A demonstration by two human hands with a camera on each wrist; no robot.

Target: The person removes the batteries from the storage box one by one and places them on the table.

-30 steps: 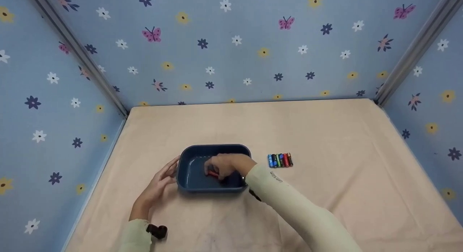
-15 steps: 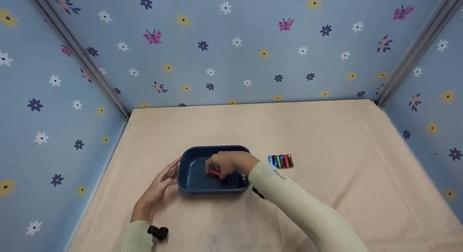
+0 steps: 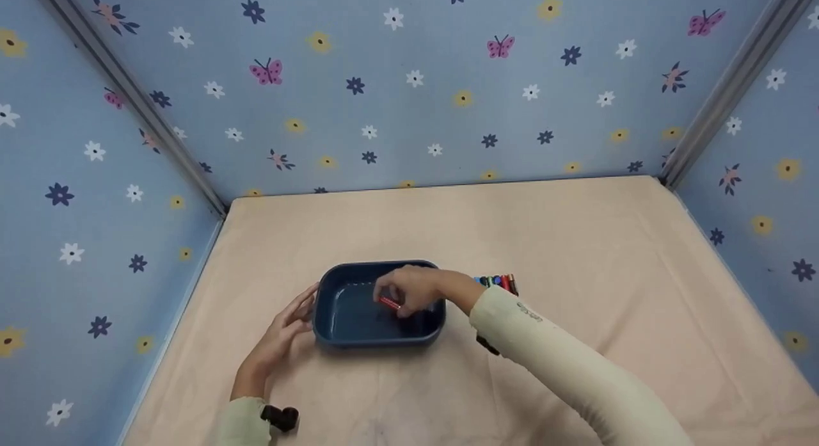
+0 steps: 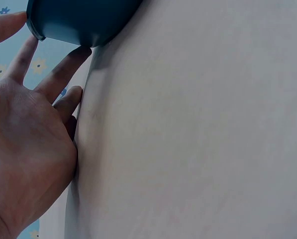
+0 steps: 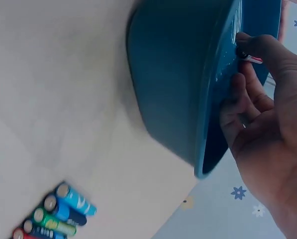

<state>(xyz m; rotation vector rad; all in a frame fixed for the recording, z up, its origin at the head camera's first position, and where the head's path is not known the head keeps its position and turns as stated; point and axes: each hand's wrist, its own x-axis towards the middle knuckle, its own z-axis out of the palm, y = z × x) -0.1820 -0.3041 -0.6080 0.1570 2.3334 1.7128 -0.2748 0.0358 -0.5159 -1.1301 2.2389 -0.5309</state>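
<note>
A dark blue rectangular basin (image 3: 377, 343) stands on the cloth-covered table. My left hand (image 3: 279, 337) is at its left side, fingers extended. In the left wrist view, some fingertips touch the basin's outer wall (image 4: 83, 22). My right hand (image 3: 414, 289) is over the basin's inside and pinches a red battery (image 3: 389, 303) between thumb and fingers. The right wrist view shows one end of that battery (image 5: 251, 58) at the fingertips, inside the rim. Part of the basin's floor lies hidden under the right hand.
To the right of the basin, several batteries (image 3: 510, 283) lie side by side in a row, partly covered by the right forearm. Flower-patterned blue panels (image 3: 409, 113) rise behind the table and at both sides.
My right hand has moved a little to the right with the red battery, and its forearm now covers part of the battery row. The left hand has stayed at the basin.
</note>
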